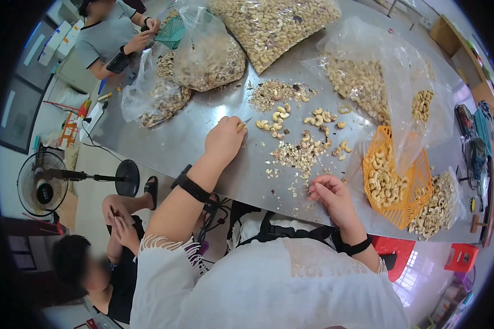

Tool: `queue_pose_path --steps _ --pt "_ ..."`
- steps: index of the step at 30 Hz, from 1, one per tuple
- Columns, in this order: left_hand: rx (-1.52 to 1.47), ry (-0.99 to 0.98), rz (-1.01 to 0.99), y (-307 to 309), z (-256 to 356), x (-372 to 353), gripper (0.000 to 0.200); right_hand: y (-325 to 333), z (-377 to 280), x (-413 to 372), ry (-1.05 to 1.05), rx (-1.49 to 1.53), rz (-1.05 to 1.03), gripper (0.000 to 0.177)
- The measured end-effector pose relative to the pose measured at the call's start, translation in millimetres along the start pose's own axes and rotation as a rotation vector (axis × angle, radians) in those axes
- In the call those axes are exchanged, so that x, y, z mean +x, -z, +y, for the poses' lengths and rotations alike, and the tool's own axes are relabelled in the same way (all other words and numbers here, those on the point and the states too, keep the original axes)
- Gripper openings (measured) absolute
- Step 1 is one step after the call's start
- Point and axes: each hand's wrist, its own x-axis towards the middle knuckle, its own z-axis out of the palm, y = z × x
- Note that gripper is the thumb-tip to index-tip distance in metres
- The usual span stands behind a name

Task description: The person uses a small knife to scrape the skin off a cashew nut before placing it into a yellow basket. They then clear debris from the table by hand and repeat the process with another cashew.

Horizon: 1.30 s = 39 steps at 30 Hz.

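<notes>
My left hand (225, 140) is closed around a small knife (248, 120), its short blade pointing away over the metal table. My right hand (332, 198) is near the table's front edge, thumb and fingers pinched together; a tiny dark bit shows at the fingertips, too small to name. Between the hands lies a pile of cashew crumbs and skins (299, 154). Several whole cashews (319, 117) are beyond it, with a second heap of crumbs (274, 94) farther back. An orange plastic basket (427, 189) holding cashews stands right of my right hand.
Large clear bags of cashews (277, 24) and of broken pieces (211, 66) stand at the back. Another open bag (357, 82) is at right. A co-worker (101, 41) handles a green basket (171, 33); another person (118, 236) sits left, near a fan (43, 183).
</notes>
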Motion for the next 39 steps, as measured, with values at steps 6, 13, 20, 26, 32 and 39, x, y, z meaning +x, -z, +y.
queue_pose_path --steps 6,13,20,26,32,39 --pt "-0.077 0.022 -0.007 -4.6 -11.4 1.6 0.020 2.1 1.2 -0.5 -0.008 -0.029 -0.001 0.013" --pt "-0.097 -0.025 0.016 -8.3 -21.9 -2.1 0.022 -2.3 -1.5 -1.9 0.020 -0.058 0.004 0.012" --pt "-0.350 0.061 -0.085 -3.5 -41.5 0.4 0.023 -1.2 0.2 -1.3 0.017 -0.069 0.002 0.013" --pt "-0.221 0.066 -0.096 19.6 -25.3 -18.2 0.021 -1.1 0.7 -0.7 0.011 -0.050 0.004 0.014" --pt "-0.585 0.108 -0.265 18.0 -18.5 -14.6 0.022 -3.8 -3.1 -2.6 -0.017 -0.089 0.026 0.015" --pt "-1.025 0.137 -0.601 47.0 82.9 -52.0 0.018 -26.5 -30.7 -21.9 0.134 -0.193 -0.069 0.020"
